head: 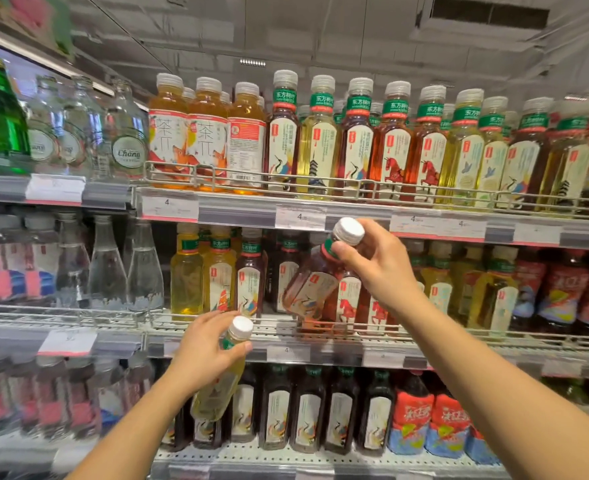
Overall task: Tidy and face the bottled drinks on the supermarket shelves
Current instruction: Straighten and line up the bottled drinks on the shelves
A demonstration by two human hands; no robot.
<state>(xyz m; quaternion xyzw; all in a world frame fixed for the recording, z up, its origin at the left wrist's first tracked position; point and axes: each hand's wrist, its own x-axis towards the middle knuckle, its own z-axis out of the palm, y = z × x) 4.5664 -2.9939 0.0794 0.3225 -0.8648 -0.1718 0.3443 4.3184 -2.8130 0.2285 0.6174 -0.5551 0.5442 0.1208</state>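
Observation:
My right hand (377, 268) grips the neck of a brown tea bottle (312, 285) with a white cap. That bottle is tilted, its base over the wire rail of the middle shelf (320, 341). My left hand (206, 351) holds a pale yellow tea bottle (220, 393), also white-capped, in front of the middle shelf's edge and leaning to the right. Behind both hands, rows of tea bottles (251, 289) stand on the middle shelf, with a gap where the brown bottle hangs.
The top shelf (237, 209) carries orange, yellow and brown tea bottles behind a wire rail. Dark bottles (306, 410) and red-labelled ones (410, 420) fill the lower shelf. Glass water bottles (109, 268) and green bottles (2, 112) stand at the left.

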